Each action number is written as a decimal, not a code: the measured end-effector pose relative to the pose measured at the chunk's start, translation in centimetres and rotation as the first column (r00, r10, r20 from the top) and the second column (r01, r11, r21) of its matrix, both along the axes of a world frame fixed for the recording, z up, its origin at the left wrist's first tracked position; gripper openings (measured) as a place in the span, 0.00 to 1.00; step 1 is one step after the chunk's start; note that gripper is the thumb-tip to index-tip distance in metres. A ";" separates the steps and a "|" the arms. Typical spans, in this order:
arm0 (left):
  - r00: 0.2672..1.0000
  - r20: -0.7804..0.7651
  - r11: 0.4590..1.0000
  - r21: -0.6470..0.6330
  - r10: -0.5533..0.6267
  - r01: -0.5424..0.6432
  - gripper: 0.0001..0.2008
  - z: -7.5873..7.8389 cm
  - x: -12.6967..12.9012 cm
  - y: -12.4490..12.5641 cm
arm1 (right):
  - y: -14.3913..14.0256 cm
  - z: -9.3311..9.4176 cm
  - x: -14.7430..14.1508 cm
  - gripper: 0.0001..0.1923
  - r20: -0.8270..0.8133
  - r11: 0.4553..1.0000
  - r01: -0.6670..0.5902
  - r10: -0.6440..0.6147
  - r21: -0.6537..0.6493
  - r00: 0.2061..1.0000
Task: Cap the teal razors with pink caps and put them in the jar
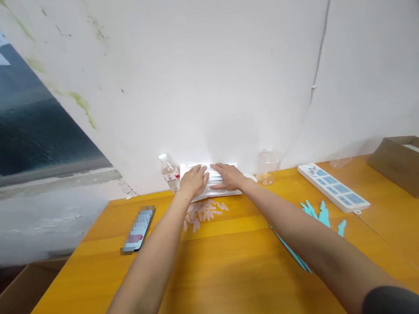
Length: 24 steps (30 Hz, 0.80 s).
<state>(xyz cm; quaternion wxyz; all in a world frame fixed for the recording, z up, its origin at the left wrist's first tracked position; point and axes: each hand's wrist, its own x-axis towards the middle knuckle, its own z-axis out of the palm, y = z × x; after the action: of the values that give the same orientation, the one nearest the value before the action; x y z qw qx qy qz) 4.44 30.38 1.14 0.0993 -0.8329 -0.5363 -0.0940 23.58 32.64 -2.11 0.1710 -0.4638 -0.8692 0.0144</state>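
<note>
Both arms stretch to the back of the table, where a stack of flat white packets (215,192) lies against the wall. My left hand (194,182) rests on the stack's left part, palm down with its fingers extended. On the right part lies my right hand (229,176), its fingers spread toward the middle. White strips show between the two hands, but their kind is hard to make out. Just in front are many small pale pink pieces (204,213), loosely scattered. Teal flat pieces (323,215) and long teal strips (291,250) lie beside my right forearm.
A water bottle (170,174) stands left of the stack, a clear plastic jar (267,167) to its right. A phone (139,229) lies on the left. Farther right are a white power strip (333,187) and a cardboard box (404,169). The wooden table (220,283) meets the wall behind.
</note>
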 end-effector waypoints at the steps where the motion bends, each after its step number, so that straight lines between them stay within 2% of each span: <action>1: 1.000 0.001 1.000 -0.006 0.005 -0.005 0.22 0.0 0.0 0.1 | 0.2 0.0 0.2 0.49 0.013 1.000 -0.013 0.013 -0.015 1.000; 7: 1.000 -0.008 1.000 -0.018 0.009 -0.010 0.23 1.5 0.2 -0.2 | 0.0 1.5 0.6 0.55 0.092 1.000 0.007 -0.006 -0.011 0.996; 13: 1.000 0.012 0.998 0.059 0.016 -0.017 0.24 2.8 0.9 -1.5 | -1.4 2.1 1.5 0.58 0.102 0.999 0.027 -0.022 -0.041 0.995; 18: 0.993 0.113 0.990 0.137 -0.038 0.022 0.22 5.7 1.0 -3.4 | -2.6 4.2 2.0 0.59 0.091 0.994 0.060 -0.051 -0.093 0.995; 21: 0.939 0.328 0.969 0.247 -0.103 0.020 0.20 6.3 -0.5 -6.9 | -6.4 5.9 2.9 0.52 0.028 0.996 0.088 -0.087 -0.034 0.996; 22: 0.902 0.418 0.959 0.285 -0.112 -0.013 0.19 5.8 -1.3 -8.6 | -8.6 6.2 3.3 0.47 -0.009 0.996 0.091 -0.091 0.010 0.996; 24: 0.817 0.572 0.942 0.310 -0.077 -0.128 0.17 3.7 -3.3 -12.2 | -14.2 5.7 4.4 0.37 -0.091 0.992 0.115 -0.109 0.056 0.990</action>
<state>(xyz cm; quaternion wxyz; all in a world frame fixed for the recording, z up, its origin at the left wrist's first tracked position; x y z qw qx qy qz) 1.18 18.14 4.84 0.0733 -0.7287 -0.5283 -0.4296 27.94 18.49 3.56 0.2235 -0.5054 -0.8334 -0.0015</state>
